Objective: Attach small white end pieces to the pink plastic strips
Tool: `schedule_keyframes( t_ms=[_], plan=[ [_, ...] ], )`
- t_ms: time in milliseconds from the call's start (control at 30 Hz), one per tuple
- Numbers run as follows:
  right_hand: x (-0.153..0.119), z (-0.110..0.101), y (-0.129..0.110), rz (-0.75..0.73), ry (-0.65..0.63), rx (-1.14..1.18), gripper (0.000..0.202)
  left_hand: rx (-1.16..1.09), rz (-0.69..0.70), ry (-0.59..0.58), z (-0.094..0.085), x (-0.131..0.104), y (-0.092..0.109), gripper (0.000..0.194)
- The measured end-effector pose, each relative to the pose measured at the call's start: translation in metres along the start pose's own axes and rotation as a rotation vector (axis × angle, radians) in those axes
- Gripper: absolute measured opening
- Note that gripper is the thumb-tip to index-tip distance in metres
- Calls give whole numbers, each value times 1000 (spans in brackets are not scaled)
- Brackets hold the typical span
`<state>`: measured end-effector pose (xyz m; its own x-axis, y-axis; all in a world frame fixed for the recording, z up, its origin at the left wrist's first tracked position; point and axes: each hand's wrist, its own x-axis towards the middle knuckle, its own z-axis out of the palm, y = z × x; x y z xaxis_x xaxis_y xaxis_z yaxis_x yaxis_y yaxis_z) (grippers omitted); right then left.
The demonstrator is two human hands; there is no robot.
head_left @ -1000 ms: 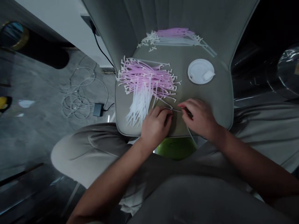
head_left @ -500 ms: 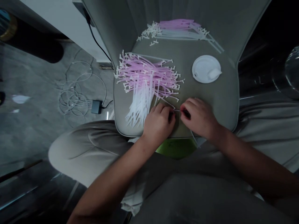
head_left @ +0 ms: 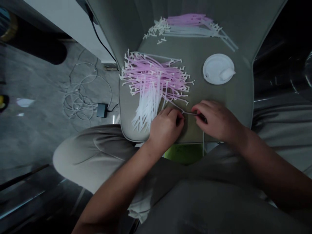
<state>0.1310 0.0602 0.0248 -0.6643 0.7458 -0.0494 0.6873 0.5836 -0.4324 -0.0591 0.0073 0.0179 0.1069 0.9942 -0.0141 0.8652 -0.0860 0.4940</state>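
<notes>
Two hands at the near edge of one grey chair seat (head_left: pixel 219 94), its cover smooth, with a seam along the rim. Left hand (head_left: pixel 165 126): thumb and forefinger curled into a ring, tips together on one thin pale strip (head_left: pixel 189 113). Right hand (head_left: pixel 218 118): thumb and forefinger pinched on the same strip, small dark hollow behind the tips, other fingers folded. Strip spans the short gap between the hands, nearly level, just above or on the seat; light is dim, so which I cannot tell. One pale tail (head_left: pixel 203 143) hangs below the right hand past the seat edge, slim and straight; probably part of the same piece.

Beside the left hand, one heap of pink strips (head_left: pixel 156 71), dozens, too tangled to count; slender, slightly bowed, small white T-shaped ends. One bundle of white strips (head_left: pixel 148 105) overlies its near side, fanned toward the left wrist, translucent, plastic-looking.

Rear of seat: one smaller group of pink strips (head_left: pixel 188 19), one row of clear strips (head_left: pixel 187 31) in front, two sticking out at right; one cluster of white connectors (head_left: pixel 161 26), two lying apart. Right of the heap, one round white lid (head_left: pixel 212 66), shallow, glossy, carrying one white lump (head_left: pixel 227 74) with a pointed tip.
</notes>
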Motion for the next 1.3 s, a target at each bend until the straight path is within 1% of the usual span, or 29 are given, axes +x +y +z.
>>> schedule_keyframes(
  t_ms=[100, 233, 300, 400, 467, 600, 700, 767, 867, 933, 1000, 1133, 1300],
  plan=[
    [5, 3, -9, 20, 25, -58, 14, -26, -5, -15, 1, -2, -1, 9],
    [10, 8, -18, 50, 39, -146, 9, -102, -20, -5, 0, -6, -2, 23],
    [11, 11, -20, 44, 59, -143, 11, -179, -20, 13, -1, -8, -3, 23],
    [11, 18, -18, 38, 136, -58, 9, -347, -54, 58, -2, -10, -5, 19],
    [11, 24, -15, 37, 203, 16, 7, -460, -116, 75, -3, -10, -6, 19],
    [9, 34, -12, 26, 310, 100, 7, -651, -273, 72, -7, -8, -4, 17],
    [7, 36, -11, -4, 350, 156, 8, -747, -326, 89, -11, -5, -1, 14],
    [6, 35, -12, -15, 353, 185, 8, -803, -371, 94, -13, -4, 1, 13],
    [5, 32, -13, -20, 342, 224, 8, -905, -500, 89, -15, -3, 3, 17],
    [4, 31, -13, -24, 352, 259, 7, -969, -583, 108, -15, -3, 4, 20],
    [3, 30, -12, -34, 366, 303, 7, -1023, -642, 118, -14, -3, 5, 21],
    [1, 27, -12, -45, 380, 372, 7, -1124, -713, 86, -14, -1, 8, 21],
    [-3, 26, -17, -4, 383, 439, 7, -1130, -743, 55, -11, -1, 11, 20]
  ],
)
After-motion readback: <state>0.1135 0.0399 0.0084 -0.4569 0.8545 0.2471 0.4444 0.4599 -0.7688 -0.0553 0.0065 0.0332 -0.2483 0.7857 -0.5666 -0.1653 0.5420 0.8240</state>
